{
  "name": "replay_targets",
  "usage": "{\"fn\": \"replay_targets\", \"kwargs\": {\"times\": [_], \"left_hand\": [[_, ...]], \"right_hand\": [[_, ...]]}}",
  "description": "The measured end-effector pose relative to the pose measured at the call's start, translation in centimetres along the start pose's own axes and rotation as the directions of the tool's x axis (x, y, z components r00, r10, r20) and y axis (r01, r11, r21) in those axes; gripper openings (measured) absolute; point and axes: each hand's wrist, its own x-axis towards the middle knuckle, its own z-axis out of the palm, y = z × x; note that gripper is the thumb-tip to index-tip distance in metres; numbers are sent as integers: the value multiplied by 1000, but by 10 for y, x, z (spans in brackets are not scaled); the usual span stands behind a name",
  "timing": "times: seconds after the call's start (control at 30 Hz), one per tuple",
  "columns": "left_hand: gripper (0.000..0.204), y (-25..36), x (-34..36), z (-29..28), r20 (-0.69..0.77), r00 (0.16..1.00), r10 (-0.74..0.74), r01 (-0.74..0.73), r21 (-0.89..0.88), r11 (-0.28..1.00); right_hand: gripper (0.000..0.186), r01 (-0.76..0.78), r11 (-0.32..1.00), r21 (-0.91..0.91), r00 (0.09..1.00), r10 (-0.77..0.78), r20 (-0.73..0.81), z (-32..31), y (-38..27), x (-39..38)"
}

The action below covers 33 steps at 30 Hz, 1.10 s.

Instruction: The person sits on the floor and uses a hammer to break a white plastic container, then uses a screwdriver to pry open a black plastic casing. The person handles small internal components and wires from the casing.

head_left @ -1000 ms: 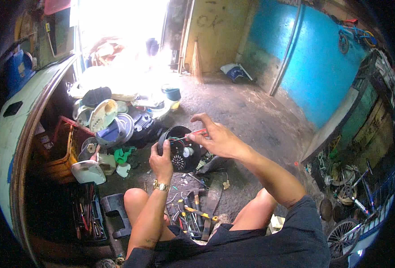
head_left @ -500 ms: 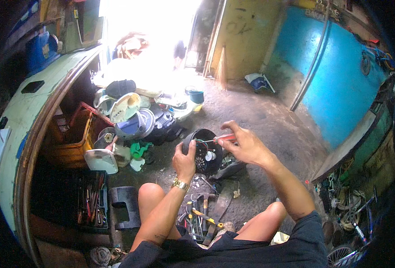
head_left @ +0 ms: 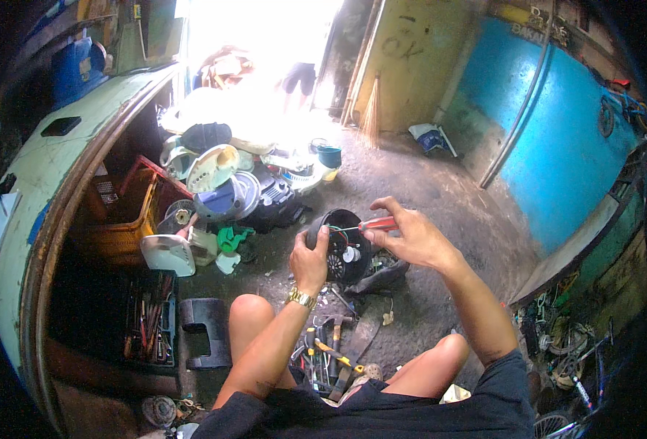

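Note:
My left hand grips the left rim of a black, round, bowl-like plastic housing in front of me, with its open side toward me. Inside it are thin coloured wires, a small white round part and a slotted vent pattern. My right hand, its forefinger raised, holds a red-handled screwdriver. The screwdriver's shaft points left across the housing, its tip close to my left thumb and the wires. Whether the tip touches anything is too small to tell.
Hammers and other hand tools lie on the ground between my knees. At left are a tool tray, a yellow crate and a heap of fan parts. A person stands in the bright doorway. Bicycle parts crowd the right.
The whole view has shifted slightly, and the person's legs show more plainly in the doorway. Both hands keep their hold on the housing and the screwdriver, with little visible movement.

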Motion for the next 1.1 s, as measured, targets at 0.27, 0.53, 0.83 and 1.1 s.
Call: {"fn": "replay_targets", "kwargs": {"times": [0.27, 0.53, 0.83, 1.1], "left_hand": [[75, 0, -1, -1, 21, 999, -29, 28, 28, 999], [78, -11, 2, 8, 64, 998, -14, 21, -109, 994], [57, -13, 2, 7, 279, 956, -95, 238, -542, 806], [49, -7, -2, 7, 285, 958, -24, 211, -646, 733]], "right_hand": [[44, -64, 998, 28, 997, 65, -35, 2, 2, 7], [53, -175, 980, 91, 984, 178, -28, 3, 3, 6], [22, -187, 949, 253, 875, 278, -397, -29, 7, 0], [21, -428, 644, 635, 882, 451, 137, -10, 13, -6]]}}
